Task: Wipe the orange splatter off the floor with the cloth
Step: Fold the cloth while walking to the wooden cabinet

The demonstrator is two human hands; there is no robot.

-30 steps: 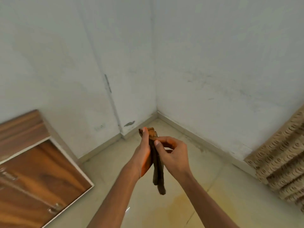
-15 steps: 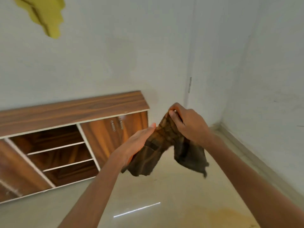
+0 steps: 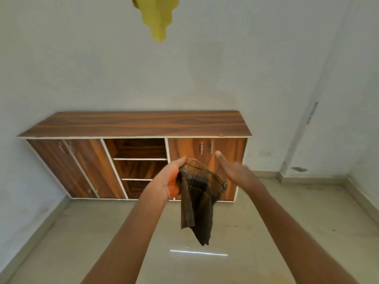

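The brown checked cloth (image 3: 198,199) hangs long-ways down, its tip pointing at the floor (image 3: 287,232); it is up in the air in front of the wooden cupboard (image 3: 139,124); the left hand (image 3: 171,181) holds its top, palm turned inward; the right hand (image 3: 235,171) is open wide just beside it, fingers blurred; no orange splatter shows on the floor.

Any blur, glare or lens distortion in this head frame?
Head view: right hand smeared by motion blur; left hand and cloth fairly sharp; a bright glare streak on the floor; wide-angle bending tilts the cabinet edges.
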